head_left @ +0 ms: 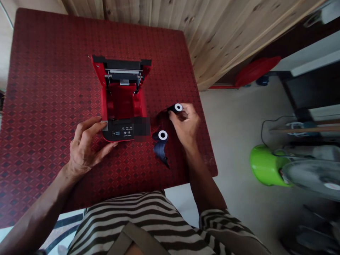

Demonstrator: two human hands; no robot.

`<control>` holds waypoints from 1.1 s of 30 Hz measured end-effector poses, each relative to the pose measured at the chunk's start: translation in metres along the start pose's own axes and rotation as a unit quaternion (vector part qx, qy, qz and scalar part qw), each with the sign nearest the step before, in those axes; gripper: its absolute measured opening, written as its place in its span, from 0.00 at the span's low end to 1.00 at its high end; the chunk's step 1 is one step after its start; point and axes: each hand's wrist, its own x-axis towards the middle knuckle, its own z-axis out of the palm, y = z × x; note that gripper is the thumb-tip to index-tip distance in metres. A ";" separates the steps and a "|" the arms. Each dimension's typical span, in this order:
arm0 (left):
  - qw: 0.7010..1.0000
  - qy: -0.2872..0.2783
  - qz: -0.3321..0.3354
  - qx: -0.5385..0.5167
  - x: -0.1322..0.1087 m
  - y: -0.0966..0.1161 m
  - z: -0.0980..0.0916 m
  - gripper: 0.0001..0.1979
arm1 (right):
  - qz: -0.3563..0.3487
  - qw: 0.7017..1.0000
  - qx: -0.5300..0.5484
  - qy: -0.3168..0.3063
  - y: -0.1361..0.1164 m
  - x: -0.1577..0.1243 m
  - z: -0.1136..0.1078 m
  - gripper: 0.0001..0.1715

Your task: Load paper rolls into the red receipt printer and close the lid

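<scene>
A red and black label printer (124, 102) stands on the table with its lid (122, 65) raised, so the red bay inside shows. My left hand (86, 143) grips the printer's front left corner, fingers on the top edge and thumb low at the front. My right hand (186, 122) pinches a black ribbon roll (174, 108) with a white core, just right of the printer. A second ribbon roll (162, 135) lies closer to me on the table, a loose dark tail (160, 152) trailing from it.
The table (53, 71) has a red patterned cover and meets a wooden plank wall (159, 14) at the back. On the floor to the right are a green bucket (265, 164) and a fan (313, 177). A red rounded object (257, 71) is farther back.
</scene>
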 end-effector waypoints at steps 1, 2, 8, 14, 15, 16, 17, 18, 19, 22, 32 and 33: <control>1.000 -0.003 0.000 0.002 0.000 0.000 0.000 0.36 | 0.005 1.000 -0.011 -0.015 0.000 -0.002 0.000 0.12; 1.000 -0.006 -0.001 0.003 0.001 0.000 0.000 0.36 | 0.010 0.999 -0.022 -0.026 0.000 -0.004 0.001 0.12; 1.000 -0.005 -0.005 0.004 0.000 0.001 0.000 0.35 | 0.033 0.998 -0.039 -0.032 -0.003 -0.012 -0.021 0.26; 1.000 -0.012 0.000 0.008 0.000 0.001 -0.001 0.37 | 0.016 0.985 -0.034 -0.170 -0.030 -0.038 -0.067 0.14; 1.000 -0.012 0.000 0.012 0.000 0.001 0.000 0.37 | 0.008 0.973 -0.028 -0.227 -0.031 -0.041 -0.066 0.19; 1.000 -0.009 0.002 0.013 0.000 0.001 0.000 0.37 | -0.004 0.964 -0.023 -0.265 -0.032 -0.044 -0.062 0.24; 1.000 -0.007 0.001 0.013 0.000 0.001 0.000 0.36 | -0.019 0.958 -0.016 -0.284 -0.030 -0.047 -0.055 0.29; 1.000 -0.005 0.000 0.013 0.000 0.001 0.000 0.36 | -0.033 0.957 -0.009 -0.288 -0.028 -0.049 -0.048 0.30; 1.000 -0.004 -0.001 0.011 0.000 0.002 0.000 0.35 | -0.045 0.958 -0.003 -0.285 -0.026 -0.050 -0.041 0.29; 1.000 -0.006 -0.014 0.002 -0.002 0.003 -0.001 0.32 | -0.058 0.959 0.012 -0.279 -0.029 -0.048 -0.034 0.20; 1.000 -0.015 -0.023 -0.009 -0.010 0.002 0.000 0.34 | -0.326 0.876 -0.142 -0.326 -0.147 0.008 -0.031 0.23; 0.999 -0.019 -0.024 -0.011 -0.010 0.002 0.000 0.35 | -0.336 0.864 -0.160 -0.339 -0.154 0.013 -0.017 0.22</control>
